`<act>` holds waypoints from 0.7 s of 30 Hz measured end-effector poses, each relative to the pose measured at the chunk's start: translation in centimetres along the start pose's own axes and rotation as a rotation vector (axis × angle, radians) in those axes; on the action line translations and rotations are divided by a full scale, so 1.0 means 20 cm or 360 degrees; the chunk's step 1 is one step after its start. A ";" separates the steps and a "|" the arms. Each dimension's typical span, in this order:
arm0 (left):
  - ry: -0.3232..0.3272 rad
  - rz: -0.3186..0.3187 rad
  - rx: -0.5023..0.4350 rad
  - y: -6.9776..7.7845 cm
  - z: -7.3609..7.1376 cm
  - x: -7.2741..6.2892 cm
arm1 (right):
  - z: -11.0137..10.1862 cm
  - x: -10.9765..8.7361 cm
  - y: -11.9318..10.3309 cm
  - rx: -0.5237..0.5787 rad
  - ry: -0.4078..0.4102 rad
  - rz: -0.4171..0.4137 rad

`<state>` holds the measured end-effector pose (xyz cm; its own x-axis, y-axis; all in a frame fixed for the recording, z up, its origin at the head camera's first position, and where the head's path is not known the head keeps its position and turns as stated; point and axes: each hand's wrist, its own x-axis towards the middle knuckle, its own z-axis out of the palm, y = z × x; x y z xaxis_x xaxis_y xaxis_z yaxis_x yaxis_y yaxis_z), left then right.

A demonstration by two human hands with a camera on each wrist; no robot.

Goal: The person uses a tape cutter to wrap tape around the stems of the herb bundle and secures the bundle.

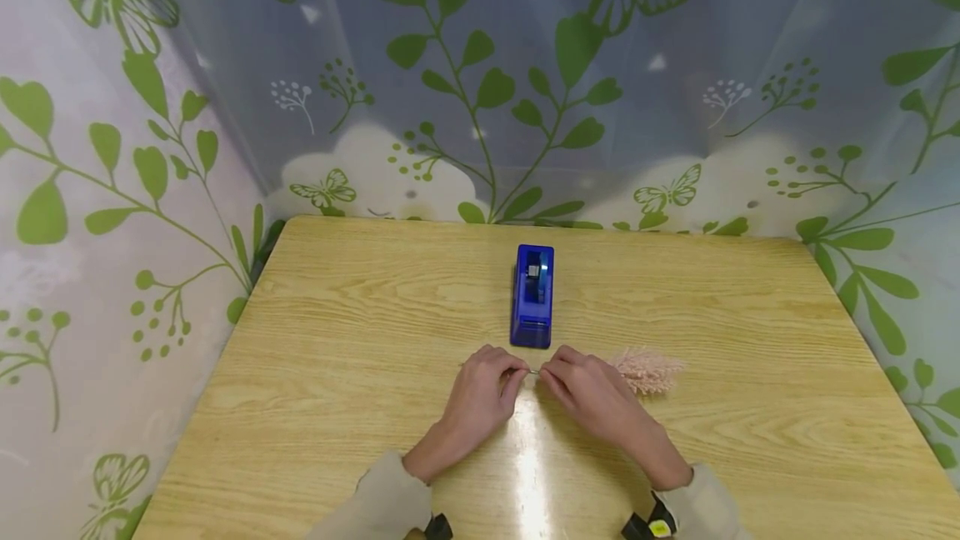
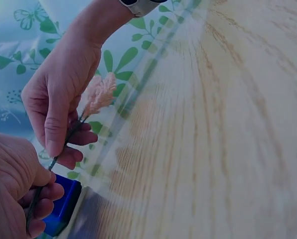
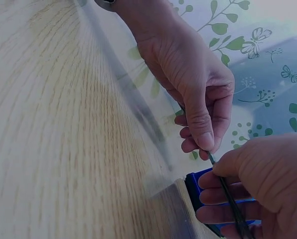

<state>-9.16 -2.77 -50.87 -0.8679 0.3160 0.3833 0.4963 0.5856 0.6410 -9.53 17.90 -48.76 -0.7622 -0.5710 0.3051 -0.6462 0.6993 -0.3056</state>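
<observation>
Both hands hold one sprig of fluffy pale pink artificial flower or grass (image 1: 651, 371) by its thin dark green stem (image 2: 71, 130). My left hand (image 1: 480, 390) pinches the stem toward its bare end, thumb against fingers. Close to it on the right, my right hand (image 1: 596, 394) pinches the stem nearer the pink head. A short piece of stem shows between the two sets of fingertips. In the right wrist view, the stem runs across the right hand's (image 3: 270, 179) curled fingers, and the pink head is out of view.
A blue plastic box-shaped object (image 1: 532, 336) with a dark recess in its top stands just beyond the hands. Beneath lies a light wood-grain table (image 1: 337, 315). A curtain (image 1: 660, 107) printed with green leaves and butterflies hangs along its back and sides.
</observation>
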 end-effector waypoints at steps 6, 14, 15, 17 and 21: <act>0.0017 0.0000 0.0002 0.00 0.00 0.00 | 0.00 0.00 0.01 -0.0119 0.0082 -0.0060; 0.0000 -0.0011 0.0022 0.00 0.01 0.00 | 0.01 0.01 0.01 -0.0153 0.0122 -0.0048; -0.0007 -0.0009 0.0037 0.00 0.01 0.00 | 0.00 0.01 0.01 -0.0150 0.0128 -0.0048; -0.0024 0.0001 0.0083 0.01 0.01 0.00 | 0.00 0.00 0.01 -0.0137 0.0140 -0.0050; -0.0072 0.0005 0.0164 0.02 0.01 0.00 | 0.00 0.00 0.01 -0.0086 0.0156 -0.0069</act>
<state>-9.03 -2.43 -50.65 -0.8676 0.3499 0.3533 0.4960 0.6577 0.5669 -9.70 18.07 -48.91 -0.7242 -0.5582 0.4049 -0.6736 0.6983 -0.2421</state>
